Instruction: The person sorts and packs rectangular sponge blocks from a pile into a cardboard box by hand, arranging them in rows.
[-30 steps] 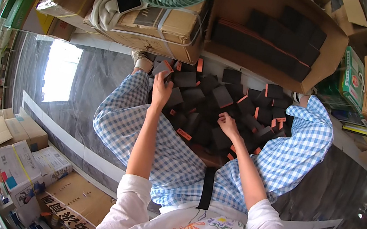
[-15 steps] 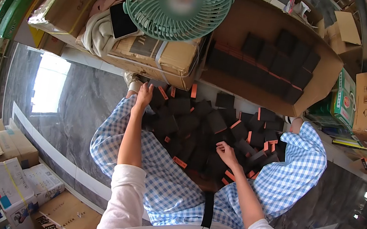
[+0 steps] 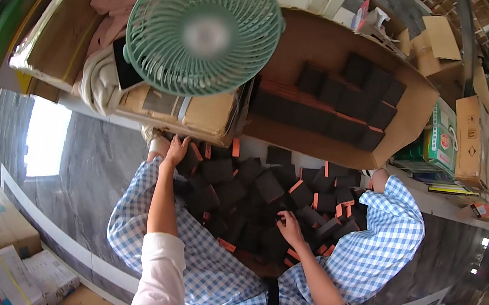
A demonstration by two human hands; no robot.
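Observation:
Small black boxes with orange edges [image 3: 269, 186] lie in a loose heap on the floor between my legs. My left hand [image 3: 175, 150] is at the heap's far left edge, beside my foot; its fingers are stretched out and somewhat apart, against or just above a black box. Over the middle right of the heap is my right hand [image 3: 291, 227], its fingers bent in close to the dark boxes. What those fingers hold, if anything, blends into the black around them. Beyond the heap, an open cardboard carton [image 3: 414, 126] contains rows of similar black boxes.
A green fan [image 3: 206, 33] stands in front of me, above a strapped cardboard box [image 3: 212, 115]. Cloth [image 3: 101, 80] and a dark flat device [image 3: 126, 65] lie left of it. Green packages [image 3: 440, 143] and cartons [image 3: 476, 143] stand right. More boxes [image 3: 6, 222] sit behind me at left.
The view has tilted and shifted, so the fan and carton appear lower and further left. Both hands stay at about the same places on the heap.

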